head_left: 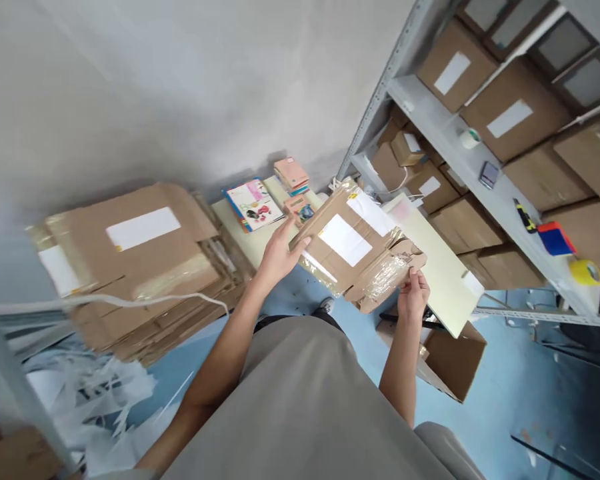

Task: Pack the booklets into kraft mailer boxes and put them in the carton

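Between my two hands is a flattened cardboard box [336,268] with white labels and shiny clear tape along its flaps. My left hand [280,255] grips its left edge, the thumb lying over the face and the other fingers along the rim. At the lower right, my right hand [413,293] pinches a taped flap near its corner. The box is tilted in front of me, above a pale table. Just beyond it lie a picture book [258,205] and a small stack of books [291,175].
A tall pile of flattened cardboard [130,247] stands on the left, a white cable [145,301] crossing it. Metal shelves [460,147] with boxes, tape rolls and a phone [489,175] rise on the right. An open carton [455,363] sits on the blue floor; scrap paper [95,387] lies lower left.
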A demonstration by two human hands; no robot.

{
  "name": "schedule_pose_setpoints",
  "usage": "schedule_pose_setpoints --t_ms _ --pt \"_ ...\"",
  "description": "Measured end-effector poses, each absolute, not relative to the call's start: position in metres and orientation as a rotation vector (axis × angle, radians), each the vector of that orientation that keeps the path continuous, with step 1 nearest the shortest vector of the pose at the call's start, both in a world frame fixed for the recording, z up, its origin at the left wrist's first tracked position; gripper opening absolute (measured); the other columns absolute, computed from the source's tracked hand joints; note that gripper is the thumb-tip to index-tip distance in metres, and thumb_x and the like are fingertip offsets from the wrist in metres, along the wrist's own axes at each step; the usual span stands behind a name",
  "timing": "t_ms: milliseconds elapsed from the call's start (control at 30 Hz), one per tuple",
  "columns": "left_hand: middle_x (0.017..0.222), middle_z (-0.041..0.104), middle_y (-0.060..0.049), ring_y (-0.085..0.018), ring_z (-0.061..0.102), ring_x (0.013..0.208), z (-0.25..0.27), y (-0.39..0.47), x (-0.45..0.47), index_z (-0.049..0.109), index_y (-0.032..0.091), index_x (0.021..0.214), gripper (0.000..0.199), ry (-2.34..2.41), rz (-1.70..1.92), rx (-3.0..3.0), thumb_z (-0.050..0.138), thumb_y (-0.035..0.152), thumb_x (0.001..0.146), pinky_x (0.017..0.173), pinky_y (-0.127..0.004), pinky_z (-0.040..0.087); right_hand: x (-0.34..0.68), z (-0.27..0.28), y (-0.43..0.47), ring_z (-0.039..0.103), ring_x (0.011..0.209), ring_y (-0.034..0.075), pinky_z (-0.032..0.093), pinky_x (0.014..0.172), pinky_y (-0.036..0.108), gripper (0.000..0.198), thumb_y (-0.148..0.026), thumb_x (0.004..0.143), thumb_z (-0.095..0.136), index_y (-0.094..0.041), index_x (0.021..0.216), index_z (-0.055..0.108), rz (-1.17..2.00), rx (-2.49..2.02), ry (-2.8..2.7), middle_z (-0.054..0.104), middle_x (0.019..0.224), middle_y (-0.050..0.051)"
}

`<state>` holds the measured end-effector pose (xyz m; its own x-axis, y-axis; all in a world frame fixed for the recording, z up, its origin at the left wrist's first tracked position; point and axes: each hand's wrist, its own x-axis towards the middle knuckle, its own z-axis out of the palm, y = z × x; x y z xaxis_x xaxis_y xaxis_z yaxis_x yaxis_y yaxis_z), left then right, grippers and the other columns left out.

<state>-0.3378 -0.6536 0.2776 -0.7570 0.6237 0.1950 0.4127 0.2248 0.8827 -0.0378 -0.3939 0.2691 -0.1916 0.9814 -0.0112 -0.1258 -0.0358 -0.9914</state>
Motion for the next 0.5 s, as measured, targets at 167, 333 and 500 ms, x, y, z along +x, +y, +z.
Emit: schedule_pose_setpoints --t_ms 167,333,500 --pt "0.146 0.081 -0.019 -0.04 0.076 0.14 0.276 -0.535 -0.311 0.071 0.017 0.15 0.081 1.753 1.697 0.846 0.081 0.072 0.092 0.121 -0.055 0.061 0.015 0.27 -0.337 0.065 0.075 0.015 0.053 0.072 0.027 0.048 -0.062 0.074 0.097 -0.023 0.09 0.074 1.348 -1.114 -1.172 0.072 0.082 -0.002" --pt "0.123 0.087 -0.019 -0.041 0.082 0.124 0.259 -0.427 -0.26 0.077 0.015 0.129 0.087 1.535 1.656 0.69 0.094 0.079 0.074 0.111 -0.052 0.066 0.075 0.268 -0.285 0.076 0.091 0.02 0.06 0.084 0.032 0.051 -0.064 0.078 0.093 -0.021 0.101 0.079 1.311 -1.203 -1.089 0.084 0.098 0.004" --pt "0.123 0.087 -0.017 -0.038 0.081 0.122 0.242 -0.336 -0.208 0.075 0.017 0.129 0.087 1.508 1.584 0.729 0.092 0.082 0.075 0.108 -0.048 0.065 0.143 0.25 -0.246 0.08 0.115 0.026 0.062 0.109 0.043 0.055 -0.056 0.079 0.096 -0.021 0.118 0.082 1.32 -1.264 -1.187 0.088 0.125 0.012"
